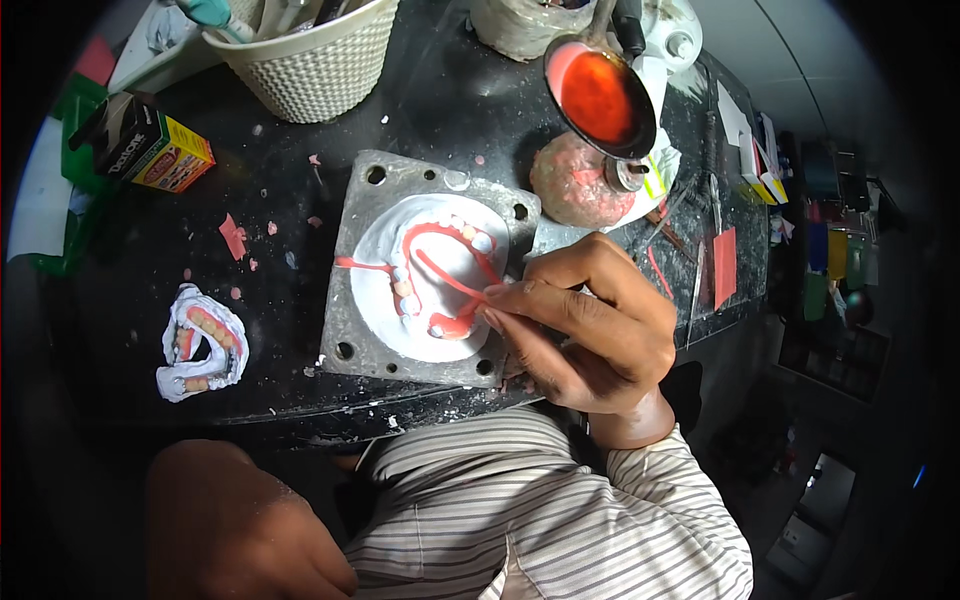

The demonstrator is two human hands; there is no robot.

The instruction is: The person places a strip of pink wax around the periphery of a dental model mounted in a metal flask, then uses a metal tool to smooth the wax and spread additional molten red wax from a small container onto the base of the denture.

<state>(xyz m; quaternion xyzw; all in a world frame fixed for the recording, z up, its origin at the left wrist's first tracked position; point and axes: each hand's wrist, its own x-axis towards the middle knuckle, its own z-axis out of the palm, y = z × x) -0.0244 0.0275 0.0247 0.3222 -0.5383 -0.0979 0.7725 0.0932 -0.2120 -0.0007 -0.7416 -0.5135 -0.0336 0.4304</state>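
Head view: right hand is pinching a thin pink wax strip over the white plaster-filled square metal flask; left hand is lying outside the frame.

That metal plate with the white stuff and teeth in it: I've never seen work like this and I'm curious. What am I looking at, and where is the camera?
The camera sits on the person's head and looks down at a dark workbench. In the middle lies a square metal plate filled with white plaster, with a row of false teeth set in pink wax. The right hand pinches a thin red wax strip across it. The left hand rests low, away from the bench, holding nothing visible. Nearby: a plaster model with teeth, a woven basket, a small box and a ladle of red liquid.
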